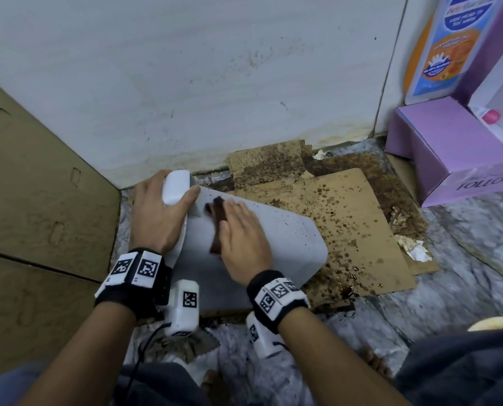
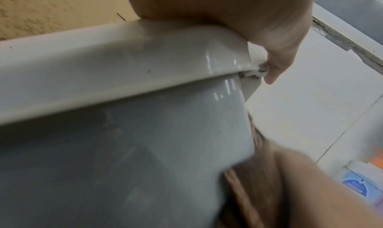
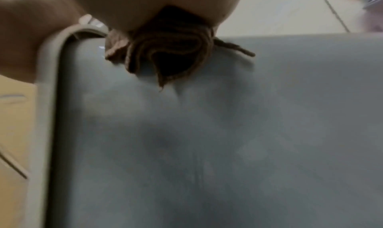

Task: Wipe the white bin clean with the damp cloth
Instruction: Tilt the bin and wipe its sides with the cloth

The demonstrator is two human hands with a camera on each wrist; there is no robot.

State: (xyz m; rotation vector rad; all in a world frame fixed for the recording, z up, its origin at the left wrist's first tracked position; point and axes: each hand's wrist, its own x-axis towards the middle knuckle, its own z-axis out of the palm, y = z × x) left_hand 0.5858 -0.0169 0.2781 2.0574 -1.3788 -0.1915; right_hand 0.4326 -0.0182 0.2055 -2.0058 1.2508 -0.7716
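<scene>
The white bin lies on its side on stained cardboard, its side speckled with brown spots towards the base. My left hand grips the bin's rim end, thumb over the top and fingers curled round the far edge; the left wrist view shows the left hand on the rim above the bin's wall. My right hand lies flat with straight fingers and presses a dark brown cloth onto the bin's upturned side. In the right wrist view the bunched cloth sticks out from under the palm on the bin.
A tall cardboard box stands close on the left. A spattered white wall runs behind. Stained cardboard sheets cover the marble floor. A purple box and a product display stand at the right. My knees fill the bottom edge.
</scene>
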